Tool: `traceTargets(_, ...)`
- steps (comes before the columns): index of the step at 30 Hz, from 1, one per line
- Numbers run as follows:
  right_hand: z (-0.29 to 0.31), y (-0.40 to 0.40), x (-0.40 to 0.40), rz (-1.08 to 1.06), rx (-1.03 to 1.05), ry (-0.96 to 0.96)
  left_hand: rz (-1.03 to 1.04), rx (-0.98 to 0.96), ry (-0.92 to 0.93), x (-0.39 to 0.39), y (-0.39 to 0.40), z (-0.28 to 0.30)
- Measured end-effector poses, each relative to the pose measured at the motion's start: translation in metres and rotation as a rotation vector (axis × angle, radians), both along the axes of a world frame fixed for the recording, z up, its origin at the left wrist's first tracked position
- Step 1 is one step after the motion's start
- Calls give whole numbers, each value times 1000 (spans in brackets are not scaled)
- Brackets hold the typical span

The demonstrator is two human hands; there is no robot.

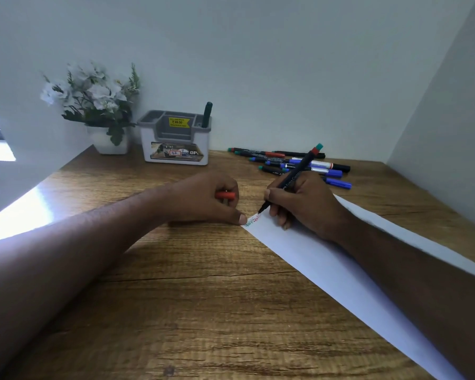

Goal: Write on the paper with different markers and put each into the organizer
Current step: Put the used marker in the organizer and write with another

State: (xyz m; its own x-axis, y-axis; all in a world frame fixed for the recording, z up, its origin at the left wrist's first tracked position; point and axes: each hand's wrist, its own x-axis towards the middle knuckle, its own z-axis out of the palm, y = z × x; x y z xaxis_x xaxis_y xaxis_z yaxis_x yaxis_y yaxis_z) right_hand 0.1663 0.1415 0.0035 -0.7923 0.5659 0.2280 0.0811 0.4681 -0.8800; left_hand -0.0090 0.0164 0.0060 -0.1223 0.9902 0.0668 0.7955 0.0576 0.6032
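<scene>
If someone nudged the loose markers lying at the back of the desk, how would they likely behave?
The markers look round-barrelled and lie on a smooth wooden desk, so they would probably roll. They appear slim and light, likely scattering easily. Lying in a close cluster, one pushed may knock its neighbours.

Wood-grain counter spreading wide, dark grain lines running across. White pot parked far left at back against pale wall, white artificial flowers and green leaves spilling over rim. Bright patch of light glaring on left counter edge. Plain side panel rising on right.
</scene>
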Motion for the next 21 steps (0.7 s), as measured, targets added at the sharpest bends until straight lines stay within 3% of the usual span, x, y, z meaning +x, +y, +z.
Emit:
traceTargets(6,3,0,-1,4,-95,148,19,-19,-67,6,-7,9)
traceTargets(11,4,2,-2,86,-226,285,36,176,-158,9,-8,1)
traceTargets(16,7,5,-2,146,-239,322,32,283,-306,9,-9,5)
traceTargets(21,7,5,-3,128,-286,348,22,270,-286,6,-7,1)
